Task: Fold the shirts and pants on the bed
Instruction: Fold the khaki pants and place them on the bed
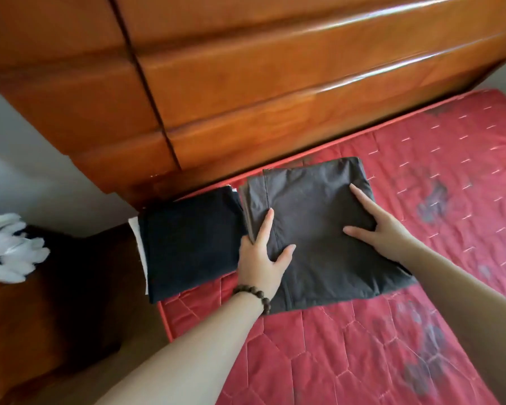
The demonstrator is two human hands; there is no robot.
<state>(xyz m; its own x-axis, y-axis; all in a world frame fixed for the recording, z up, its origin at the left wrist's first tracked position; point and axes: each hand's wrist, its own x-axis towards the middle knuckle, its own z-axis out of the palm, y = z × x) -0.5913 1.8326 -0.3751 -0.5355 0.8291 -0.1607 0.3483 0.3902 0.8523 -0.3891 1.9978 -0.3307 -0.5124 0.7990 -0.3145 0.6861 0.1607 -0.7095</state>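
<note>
While the wooden headboard [275,68] rises behind it, the bed [392,331] with its red quilted mattress carries two folded garments at its head edge. The grey folded pants [319,206] lie near the left corner, and a black folded stack [190,244] sits just beside them, at the left edge. The right hand [383,229] lies flat on the pants, fingers spread. The left hand [260,258] rests on their left border, thumb on top; whether its fingers curl under the cloth cannot be told. A beaded bracelet [254,296] circles the left wrist.
</note>
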